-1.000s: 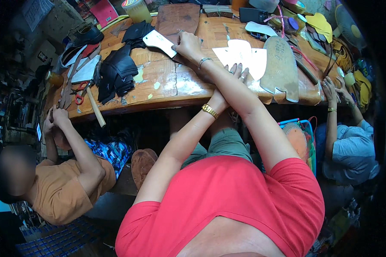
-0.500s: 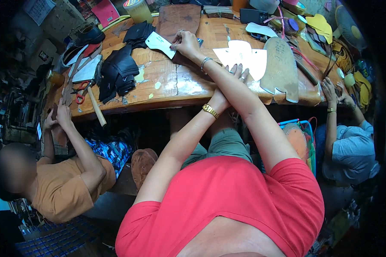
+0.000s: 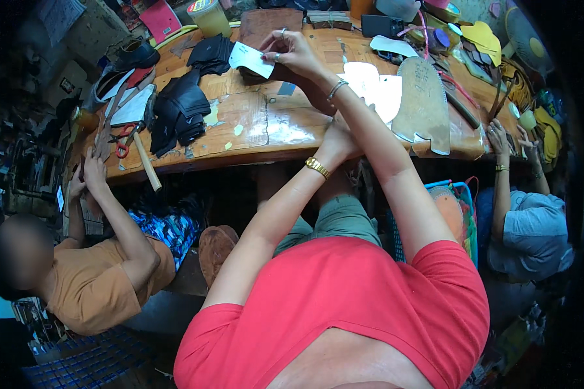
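Observation:
My forearms cross over the table. My right hand [image 3: 293,55], reaching to the left, pinches a white pattern piece [image 3: 250,59] between thumb and fingers, lifted and tilted above the wood. My left hand [image 3: 342,135] passes under the right forearm toward the white paper patterns [image 3: 386,94]; its fingers are mostly hidden, so their pose is unclear. A large tan sole-shaped board [image 3: 423,107] lies right of those patterns. Beyond the raised piece is a brown leather sheet [image 3: 270,27], and a small blue-grey rectangle [image 3: 286,89] lies below my right hand.
Stacked black leather pieces [image 3: 178,110], red-handled scissors [image 3: 124,139] and a wooden-handled hammer [image 3: 146,162] lie at the left. A co-worker in brown [image 3: 110,279] sits left, another in grey-blue [image 3: 532,227] right. Tubs, tools and yellow pieces [image 3: 481,42] crowd the back right.
My right hand has risen and moved slightly right, lifting and turning the white pattern piece. The left hand's fingers, flat on the paper patterns before, are now mostly hidden behind the right forearm.

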Tool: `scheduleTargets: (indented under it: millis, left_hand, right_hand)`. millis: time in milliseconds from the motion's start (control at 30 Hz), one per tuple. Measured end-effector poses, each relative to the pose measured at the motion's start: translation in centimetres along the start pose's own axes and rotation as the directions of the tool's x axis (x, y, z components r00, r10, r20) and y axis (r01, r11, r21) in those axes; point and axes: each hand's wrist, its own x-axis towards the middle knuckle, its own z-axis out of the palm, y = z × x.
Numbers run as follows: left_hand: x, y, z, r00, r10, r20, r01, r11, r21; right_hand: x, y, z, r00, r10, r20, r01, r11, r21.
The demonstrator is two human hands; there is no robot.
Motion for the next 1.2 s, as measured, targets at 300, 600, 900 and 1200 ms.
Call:
scheduleTargets:
  millis: [300,600,900,1200]
  left_hand:
    - [0.3,-2.0,2.7,0.972,0.216,-0.09,-0.187,0.949,0.253]
    - [-0.2,-2.0,3.1,0.962,0.196,-0.192,-0.141,0.954,0.265]
    - [-0.1,-1.9,2.8,0.988,0.127,-0.083,-0.101,0.958,0.27]
    - [0.0,-2.0,2.9,0.996,0.089,0.009,-0.088,0.961,0.262]
  right_hand:
    - [0.5,-10.8,-1.9,0.964,-0.227,0.139,0.212,0.971,0.111]
    - [-5.7,-5.6,-4.8,0.969,0.015,0.248,0.12,0.847,-0.517]
    - [-10.5,-2.5,-5.0,0.996,-0.047,0.08,0.09,0.713,-0.695]
    - [-10.9,-1.9,-5.0,0.996,-0.026,0.081,0.077,0.674,-0.735]
